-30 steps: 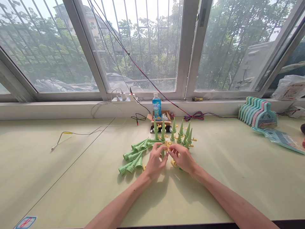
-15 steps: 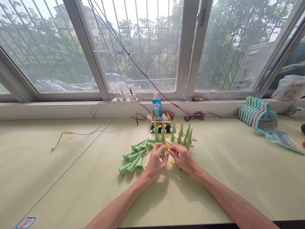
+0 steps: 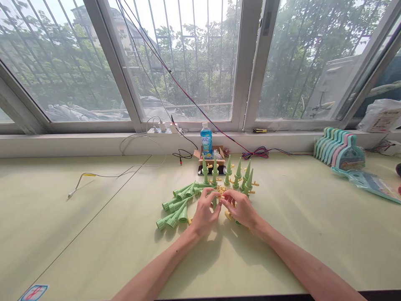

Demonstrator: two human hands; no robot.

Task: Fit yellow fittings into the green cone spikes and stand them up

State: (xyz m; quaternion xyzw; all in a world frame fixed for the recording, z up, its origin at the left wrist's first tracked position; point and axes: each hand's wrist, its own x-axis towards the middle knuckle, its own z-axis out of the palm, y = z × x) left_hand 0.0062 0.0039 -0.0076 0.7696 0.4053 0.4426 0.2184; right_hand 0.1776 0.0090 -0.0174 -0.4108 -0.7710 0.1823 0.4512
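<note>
My left hand (image 3: 204, 211) and my right hand (image 3: 240, 209) meet at the table's middle, fingers curled and pinched together. Between them stands a green cone-shaped spike (image 3: 214, 201), held by the left fingers. The right fingertips pinch a small yellow plastic piece (image 3: 222, 196) against it. A heap of green spikes (image 3: 177, 204) lies flat just left of my left hand. Several more green spikes (image 3: 238, 173) with yellow pieces fitted stand upright behind my hands. Loose yellow pieces (image 3: 228, 215) lie under my right hand.
A blue drink bottle (image 3: 206, 141) and a small cardboard box (image 3: 216, 155) stand at the back by the window sill. Cables (image 3: 125, 169) trail across the left of the pale green table (image 3: 94, 251). Pastel plastic items (image 3: 338, 147) and a plastic bag (image 3: 366, 182) sit at the right.
</note>
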